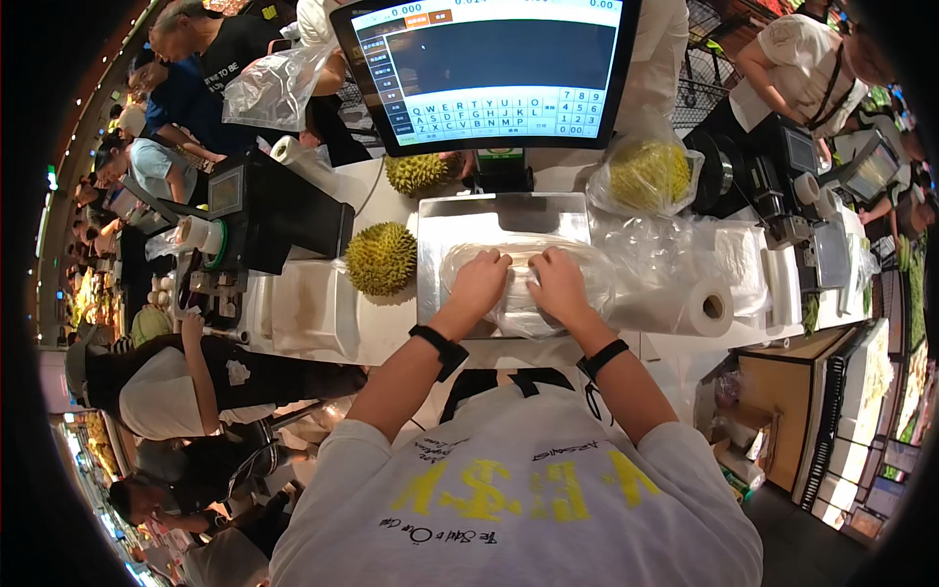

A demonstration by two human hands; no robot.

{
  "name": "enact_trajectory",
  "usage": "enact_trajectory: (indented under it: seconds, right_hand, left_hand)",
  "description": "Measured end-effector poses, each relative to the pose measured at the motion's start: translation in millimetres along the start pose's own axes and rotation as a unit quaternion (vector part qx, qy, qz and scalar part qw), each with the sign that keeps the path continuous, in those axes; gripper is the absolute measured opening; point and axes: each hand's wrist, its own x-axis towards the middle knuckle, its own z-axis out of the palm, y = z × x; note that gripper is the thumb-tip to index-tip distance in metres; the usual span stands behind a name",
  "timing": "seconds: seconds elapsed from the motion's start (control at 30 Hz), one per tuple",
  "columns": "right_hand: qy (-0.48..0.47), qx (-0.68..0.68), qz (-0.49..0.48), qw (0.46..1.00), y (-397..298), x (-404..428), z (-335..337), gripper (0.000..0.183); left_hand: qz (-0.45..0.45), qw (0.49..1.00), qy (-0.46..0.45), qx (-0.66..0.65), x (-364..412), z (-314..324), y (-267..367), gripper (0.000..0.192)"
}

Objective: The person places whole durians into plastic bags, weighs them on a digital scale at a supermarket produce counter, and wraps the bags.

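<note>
On the metal weighing plate (506, 213) of a scale lies a clear plastic bag (539, 312) with pale, long strands or folds inside; its contents are not clear. My left hand (480, 282) grips the bag's left part with curled fingers. Across from it, my right hand (559, 286) grips the right part, its fingers curled too. A whole durian (381, 259) sits just left of the plate. Behind the plate is another durian (417, 174), with part of a person's hand at its right side. A third durian (649, 176) is in a clear bag at the back right.
A touch-screen monitor (491, 73) stands behind the scale. A roll of plastic bags (678, 308) lies right of my hands. Black label printers (282, 209) stand at the left and right. Stacked bags (304, 304) lie at left. Several people stand around the counter.
</note>
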Motion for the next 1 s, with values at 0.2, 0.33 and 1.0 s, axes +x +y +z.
enact_trajectory:
  seconds: [0.2, 0.33, 1.0]
  right_hand:
    - [-0.177, -0.139, 0.062, 0.972, 4.6, 4.8, -15.4, 0.112]
    - [-0.255, -0.138, 0.098, 0.952, 11.2, 12.0, -10.7, 0.113]
    - [-0.283, -0.196, 0.132, 0.930, -9.3, 21.4, -6.7, 0.094]
  left_hand:
    - [-0.158, 0.933, -0.305, 0.107, 24.7, -30.5, -11.3, 0.115]
    - [-0.107, 0.923, -0.324, 0.180, 22.5, -26.0, -27.8, 0.110]
    - [0.060, 0.944, -0.290, 0.149, 11.9, -22.2, -69.9, 0.100]
